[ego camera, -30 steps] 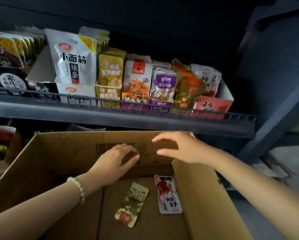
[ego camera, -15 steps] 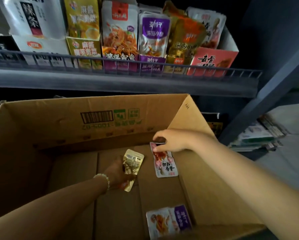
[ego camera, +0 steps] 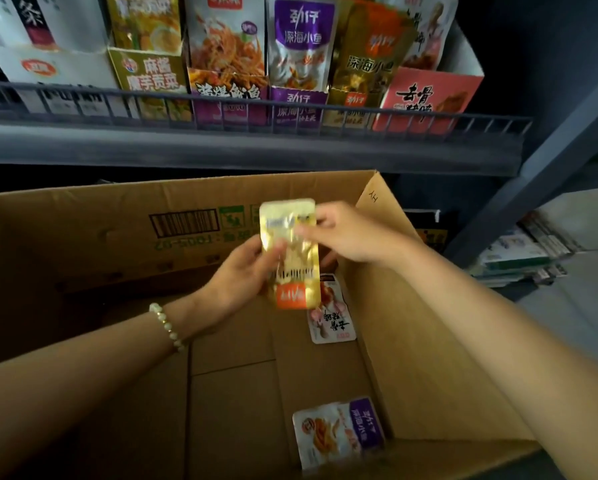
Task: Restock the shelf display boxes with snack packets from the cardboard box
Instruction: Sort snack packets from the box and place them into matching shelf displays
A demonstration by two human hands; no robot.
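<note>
A gold snack packet with an orange label is held upright above the open cardboard box. My left hand grips its left edge. My right hand pinches its upper right corner. On the box floor lie a pink-and-white packet, partly behind the gold one, and a purple-and-white packet near the front. Above the box, the shelf display boxes stand in a row, filled with upright packets, among them a gold box and a red one.
A wire rail runs along the front of the grey shelf. A slanted dark upright stands at the right. Stacked flat packs lie on the floor beyond the box's right wall.
My left hand has lifted the gold packet from the box floor. My right hand has left the pink packet and taken hold of the gold packet's top. The view has moved closer.
</note>
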